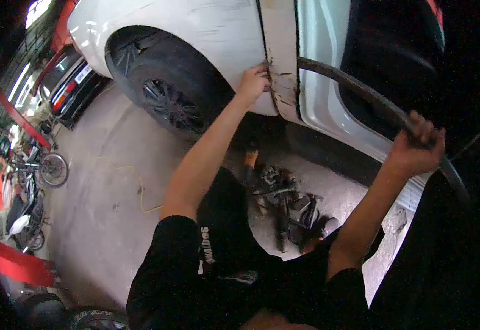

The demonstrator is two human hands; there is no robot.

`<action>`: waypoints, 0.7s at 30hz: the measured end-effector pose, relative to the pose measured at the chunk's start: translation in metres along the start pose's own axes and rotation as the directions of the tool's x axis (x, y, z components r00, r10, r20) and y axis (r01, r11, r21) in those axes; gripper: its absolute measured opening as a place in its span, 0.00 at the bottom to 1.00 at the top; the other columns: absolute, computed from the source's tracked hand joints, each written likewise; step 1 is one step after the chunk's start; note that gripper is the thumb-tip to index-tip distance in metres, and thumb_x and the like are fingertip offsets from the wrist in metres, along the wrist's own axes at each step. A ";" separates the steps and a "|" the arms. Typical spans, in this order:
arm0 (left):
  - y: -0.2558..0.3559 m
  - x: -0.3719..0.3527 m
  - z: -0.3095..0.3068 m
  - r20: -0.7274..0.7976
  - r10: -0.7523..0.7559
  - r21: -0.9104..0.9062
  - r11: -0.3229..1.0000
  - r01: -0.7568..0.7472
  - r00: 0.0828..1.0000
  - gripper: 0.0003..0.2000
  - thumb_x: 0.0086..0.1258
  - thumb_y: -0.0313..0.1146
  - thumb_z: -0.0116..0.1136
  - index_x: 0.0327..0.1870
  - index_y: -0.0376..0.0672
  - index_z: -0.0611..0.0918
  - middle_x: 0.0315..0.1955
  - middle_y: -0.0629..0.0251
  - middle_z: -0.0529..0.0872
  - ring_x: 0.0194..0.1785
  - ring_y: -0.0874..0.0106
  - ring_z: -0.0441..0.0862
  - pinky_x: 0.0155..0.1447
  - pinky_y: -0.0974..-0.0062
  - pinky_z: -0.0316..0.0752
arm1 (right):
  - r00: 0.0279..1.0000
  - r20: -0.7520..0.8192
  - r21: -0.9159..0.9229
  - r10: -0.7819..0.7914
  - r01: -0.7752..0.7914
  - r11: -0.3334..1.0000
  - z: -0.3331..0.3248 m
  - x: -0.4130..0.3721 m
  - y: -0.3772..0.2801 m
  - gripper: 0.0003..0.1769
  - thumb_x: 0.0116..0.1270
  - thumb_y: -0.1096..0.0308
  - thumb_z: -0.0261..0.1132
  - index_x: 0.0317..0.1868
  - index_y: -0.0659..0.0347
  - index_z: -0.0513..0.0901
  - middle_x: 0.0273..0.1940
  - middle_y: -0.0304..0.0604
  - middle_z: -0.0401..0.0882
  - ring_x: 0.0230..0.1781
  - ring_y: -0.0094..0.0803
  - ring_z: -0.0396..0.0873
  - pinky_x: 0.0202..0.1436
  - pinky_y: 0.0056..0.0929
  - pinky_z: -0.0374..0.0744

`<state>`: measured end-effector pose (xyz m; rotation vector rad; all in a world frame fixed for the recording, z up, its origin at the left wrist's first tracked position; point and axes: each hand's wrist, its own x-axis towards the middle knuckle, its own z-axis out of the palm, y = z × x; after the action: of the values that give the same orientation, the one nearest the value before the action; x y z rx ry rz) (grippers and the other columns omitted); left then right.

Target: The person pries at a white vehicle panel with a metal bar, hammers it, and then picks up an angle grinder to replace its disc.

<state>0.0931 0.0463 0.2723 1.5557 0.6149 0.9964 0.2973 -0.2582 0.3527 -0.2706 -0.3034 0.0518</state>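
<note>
A white car's scuffed fender point(212, 38) fills the upper middle. My left hand point(255, 82) rests at the gap between the fender and the worn door-side panel point(284, 71), its fingers closed around or pressed on something too small to make out. On the right, my right hand point(420, 144) is wrapped round a long dark curved strip point(355, 87). One end of the strip meets the edge of the panel, and the other runs down past my hand into shadow.
The car's front wheel point(174, 99) is left of my left arm. Tools and parts point(292, 203) lie on the floor below the sill. Farther left are a yellow cord point(141, 190), motorcycles point(28, 187), a dark car point(78, 82) and a red beam point(20, 264).
</note>
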 end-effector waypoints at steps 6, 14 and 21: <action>0.009 -0.006 0.002 0.083 0.025 -0.071 0.997 -0.019 0.996 0.28 0.61 0.16 0.51 0.66 0.36 0.73 0.52 0.57 0.82 0.44 0.67 0.83 0.46 0.71 0.82 | 0.961 0.263 0.112 0.085 -0.118 0.987 -0.018 -0.017 0.057 0.13 0.67 0.62 0.56 0.25 0.53 0.65 0.20 0.35 0.57 0.22 0.31 0.61 0.44 0.46 0.74; -0.033 -0.025 0.015 0.015 0.025 -0.025 0.999 -0.025 1.000 0.26 0.65 0.21 0.50 0.68 0.42 0.72 0.59 0.60 0.77 0.50 0.72 0.79 0.50 0.72 0.79 | 0.935 0.328 -0.114 0.132 -0.099 0.989 -0.051 -0.026 0.067 0.14 0.69 0.63 0.56 0.24 0.55 0.67 0.18 0.35 0.61 0.22 0.28 0.64 0.39 0.37 0.74; -0.043 -0.021 -0.004 0.095 -0.106 0.016 0.994 0.105 0.990 0.26 0.62 0.19 0.52 0.65 0.40 0.73 0.58 0.62 0.77 0.50 0.71 0.78 0.49 0.73 0.79 | 0.991 0.118 -0.469 0.069 -0.006 0.883 -0.036 -0.059 0.068 0.17 0.69 0.64 0.55 0.20 0.54 0.64 0.17 0.35 0.61 0.19 0.27 0.61 0.35 0.29 0.72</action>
<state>0.0843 0.0410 0.2250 1.5549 0.6294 0.8356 0.2514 -0.2073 0.2846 -0.7585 -0.4418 0.0339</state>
